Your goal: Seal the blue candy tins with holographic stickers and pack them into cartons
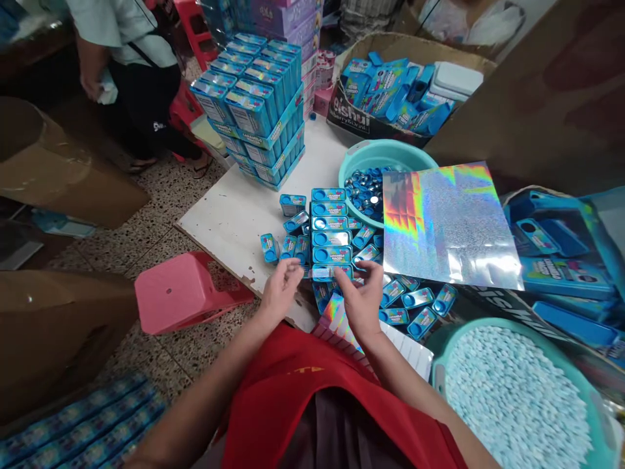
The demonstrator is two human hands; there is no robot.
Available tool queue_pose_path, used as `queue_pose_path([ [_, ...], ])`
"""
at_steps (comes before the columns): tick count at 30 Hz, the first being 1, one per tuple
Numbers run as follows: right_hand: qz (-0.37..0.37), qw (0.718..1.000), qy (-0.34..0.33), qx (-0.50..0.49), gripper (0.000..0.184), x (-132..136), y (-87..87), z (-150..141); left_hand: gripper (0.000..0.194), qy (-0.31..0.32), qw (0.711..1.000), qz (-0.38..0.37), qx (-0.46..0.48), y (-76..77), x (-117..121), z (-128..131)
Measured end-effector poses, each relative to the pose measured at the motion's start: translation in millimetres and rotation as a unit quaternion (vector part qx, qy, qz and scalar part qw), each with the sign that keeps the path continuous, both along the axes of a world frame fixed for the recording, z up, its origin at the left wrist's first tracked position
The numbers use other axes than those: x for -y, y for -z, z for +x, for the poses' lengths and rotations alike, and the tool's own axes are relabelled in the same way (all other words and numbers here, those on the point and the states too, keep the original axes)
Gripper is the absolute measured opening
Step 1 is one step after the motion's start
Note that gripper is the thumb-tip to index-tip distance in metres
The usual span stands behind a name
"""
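Note:
A narrow clear strip (319,273) spans the gap between my two hands, over the nearest tin of a row of small blue tins (332,239). My left hand (282,286) pinches the strip's left end. On the other side, my right hand (362,301) has its thumb at the strip's right end, with its other fingers curled beside the tin; their exact grip is partly hidden. Loose blue tins (418,298) lie around the row on both sides. Under my right forearm rests a sheet with shiny rainbow strips (342,320).
A holographic sheet (452,228) leans over a teal basin (354,156) of small blue-and-silver pieces. Stacked tin packs (263,114) stand on the white table (219,208). Pale candies fill another basin (517,391). A pink stool (170,290) is at left; a person (131,58) stands beyond.

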State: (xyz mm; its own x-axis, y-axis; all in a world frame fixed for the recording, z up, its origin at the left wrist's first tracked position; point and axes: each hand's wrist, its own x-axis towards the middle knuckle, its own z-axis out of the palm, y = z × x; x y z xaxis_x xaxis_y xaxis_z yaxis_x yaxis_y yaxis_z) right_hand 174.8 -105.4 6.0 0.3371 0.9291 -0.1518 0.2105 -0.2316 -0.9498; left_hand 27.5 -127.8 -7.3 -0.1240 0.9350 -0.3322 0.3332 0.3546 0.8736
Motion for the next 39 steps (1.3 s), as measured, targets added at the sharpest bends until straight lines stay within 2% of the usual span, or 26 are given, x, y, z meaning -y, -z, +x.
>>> queue_pose_path([
  [1, 0.007, 1.0, -0.011, 0.015, 0.046, -1.9, -0.7, -0.2, 0.049, 0.003, 0.999, 0.039, -0.028, 1.5, 8.6, 7.7],
  [3, 0.027, 0.998, -0.02, 0.051, 0.04, -5.5, -0.5, -0.5, 0.066, 0.056, 0.991, 0.073, -0.094, 5.7, 25.2, 22.7],
  [6, 0.053, 0.996, -0.036, 0.064, 0.028, -5.9, 3.3, 6.4, 0.079, 0.143, 0.966, 0.041, -0.213, 12.2, 43.8, 31.0],
  [8, 0.062, 0.995, -0.039, 0.061, 0.026, -0.7, 8.2, 19.8, 0.073, 0.155, 0.944, 0.052, -0.287, 14.5, 51.1, 24.9],
  [10, 0.061, 0.991, -0.054, 0.106, 0.028, 8.9, 15.4, 38.4, 0.056, 0.14, 0.933, 0.098, -0.316, 15.5, 55.3, 16.3],
  [11, 0.055, 0.983, -0.083, 0.152, 0.03, 14.7, 19.7, 47.9, 0.045, 0.135, 0.934, 0.121, -0.308, 16.0, 56.5, 13.4],
  [13, 0.034, 0.95, -0.18, 0.253, 0.029, 26.0, 28.5, 63.7, 0.03, 0.143, 0.943, 0.144, -0.263, 18.1, 56.5, 13.3],
  [15, 0.015, 0.908, -0.267, 0.322, 0.023, 34.3, 35.3, 72.0, 0.026, 0.17, 0.953, 0.126, -0.219, 20.8, 52.9, 19.9],
  [17, 0.011, 0.887, -0.302, 0.348, 0.017, 38.3, 38.6, 73.6, 0.03, 0.187, 0.957, 0.081, -0.204, 22.9, 45.6, 29.2],
  [19, 0.018, 0.888, -0.322, 0.326, 0.016, 39.4, 39.0, 72.2, 0.031, 0.196, 0.961, 0.042, -0.192, 23.2, 36.2, 36.6],
  [21, 0.03, 0.899, -0.333, 0.282, 0.017, 39.7, 38.8, 71.4, 0.024, 0.199, 0.968, 0.02, -0.154, 22.0, 27.0, 39.9],
  [23, 0.038, 0.911, -0.325, 0.253, 0.017, 40.9, 39.6, 72.0, 0.02, 0.202, 0.975, -0.004, -0.087, 19.9, 19.9, 39.7],
  [25, 0.049, 0.914, -0.302, 0.265, 0.018, 43.3, 41.0, 72.3, 0.024, 0.204, 0.978, -0.041, -0.021, 18.2, 15.4, 38.1],
  [29, 0.122, 0.884, -0.278, 0.355, 0.018, 50.0, 42.6, 65.5, 0.028, 0.189, 0.979, -0.076, 0.029, 17.9, 11.6, 37.3],
  [34, 0.203, 0.83, -0.334, 0.399, 0.036, 59.4, 44.2, 53.5, 0.03, 0.158, 0.985, -0.069, 0.011, 23.4, 10.4, 42.1],
  [36, 0.213, 0.821, -0.352, 0.396, 0.04, 62.8, 45.4, 52.1, 0.028, 0.14, 0.986, -0.086, 0.028, 25.5, 10.2, 43.5],
  [39, 0.219, 0.828, -0.354, 0.375, 0.033, 66.2, 46.4, 52.9, 0.027, 0.107, 0.984, -0.125, 0.066, 25.4, 9.4, 43.9],
])
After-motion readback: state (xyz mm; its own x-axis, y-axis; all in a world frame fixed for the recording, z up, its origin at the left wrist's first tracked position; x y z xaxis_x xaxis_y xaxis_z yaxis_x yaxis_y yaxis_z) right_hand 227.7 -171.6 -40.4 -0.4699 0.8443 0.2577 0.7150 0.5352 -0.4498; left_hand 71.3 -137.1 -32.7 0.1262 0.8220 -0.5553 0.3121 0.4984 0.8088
